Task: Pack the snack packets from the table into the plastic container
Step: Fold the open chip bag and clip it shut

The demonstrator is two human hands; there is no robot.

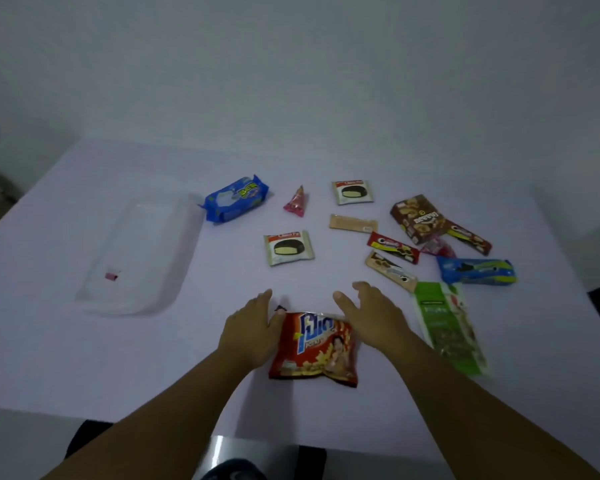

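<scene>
Two bare hands flank a red chip bag (314,346) at the near edge of a white counter (326,161). The left hand (250,329) lies against the bag's left side, its grip wide, fingers straight and pointing away from the person. The right hand (371,315) sits at the bag's upper right corner, its grip also wide, thumb spread from loosely extended fingers; whether it touches the bag cannot be told.

Just right of the red chip bag lies a long green packet (447,329). Beyond the bag rests a chocolate pie packet (289,247), with a second pie packet (353,192) farther back. Between those two lies a beige wafer bar (353,223), and left of the far pie stands a small pink triangular packet (297,201). A blue biscuit pack (235,199) sits at the far left of the spread.

Far right of the bag, a brown cookie box (419,218) leans among several slim cookie sticks (392,247), a small red wrapper (439,247) and a blue cookie packet (477,270).

Well left of the red chip bag, the clear plastic container (118,296) lies open on the counter, holding only a small pink scrap (111,276).
</scene>
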